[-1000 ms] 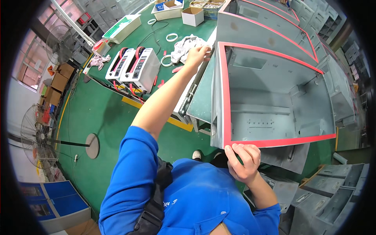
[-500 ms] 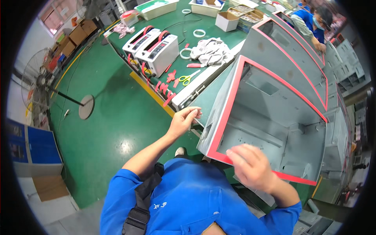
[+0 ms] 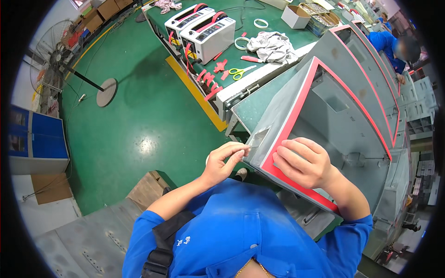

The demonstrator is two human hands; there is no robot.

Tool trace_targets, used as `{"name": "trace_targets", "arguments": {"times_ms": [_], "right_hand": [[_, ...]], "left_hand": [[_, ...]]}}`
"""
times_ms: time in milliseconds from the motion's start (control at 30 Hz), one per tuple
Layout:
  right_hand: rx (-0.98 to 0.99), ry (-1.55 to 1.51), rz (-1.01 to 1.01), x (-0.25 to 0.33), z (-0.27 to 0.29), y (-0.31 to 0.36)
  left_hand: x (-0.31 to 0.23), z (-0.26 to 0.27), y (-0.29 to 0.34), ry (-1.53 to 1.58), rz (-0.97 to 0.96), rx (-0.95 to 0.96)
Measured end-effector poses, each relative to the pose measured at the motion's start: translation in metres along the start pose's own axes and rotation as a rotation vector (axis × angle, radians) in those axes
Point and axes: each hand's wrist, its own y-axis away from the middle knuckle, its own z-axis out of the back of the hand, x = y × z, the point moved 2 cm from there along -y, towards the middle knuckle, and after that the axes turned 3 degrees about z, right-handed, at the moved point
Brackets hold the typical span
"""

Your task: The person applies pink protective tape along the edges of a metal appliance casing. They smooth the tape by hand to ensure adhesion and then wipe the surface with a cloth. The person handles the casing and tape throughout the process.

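In front of me stands a grey metal box (image 3: 283,118), its open front edged with red tape (image 3: 299,99). My left hand (image 3: 225,161) is closed in a pinch beside the box's near left corner, close to a cutout in its side wall. Something thin and pale seems to show at those fingertips, too small to name. With fingers curled together, my right hand (image 3: 304,163) is at the taped frame near the same corner, covering part of the red strip. Whatever its fingertips hold, if anything, is hidden.
Two white tape dispensers (image 3: 207,39), green-handled scissors (image 3: 241,72), red tape pieces (image 3: 220,66) and a crumpled cloth (image 3: 272,47) lie on the green bench. More taped grey boxes (image 3: 359,78) line up behind. A co-worker (image 3: 388,45) is at far right. A fan (image 3: 58,58) stands left.
My view has shifted, so bench and box sit differently in it. My left hand has come to the box's side corner; my right hand has moved up onto the taped frame.
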Motion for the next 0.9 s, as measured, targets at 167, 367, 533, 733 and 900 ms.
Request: {"name": "trace_targets", "arguments": {"times_ms": [167,367,533,733,900], "right_hand": [[0.013,-0.003,0.026,0.005,-0.002,-0.004],[0.019,-0.034,0.043,0.005,-0.001,-0.008],[0.034,-0.078,0.035,0.003,0.003,-0.013],[-0.003,-0.112,-0.030,0.002,0.001,-0.012],[-0.143,-0.175,-0.140,-0.001,0.001,-0.010]], "left_hand": [[-0.008,0.003,0.009,-0.030,-0.021,-0.027],[-0.014,0.002,0.014,-0.013,-0.045,0.001],[-0.018,0.001,0.016,-0.022,-0.035,0.058],[-0.029,-0.003,0.014,-0.031,-0.087,0.060],[-0.042,-0.008,0.011,-0.101,-0.285,-0.026]]}}
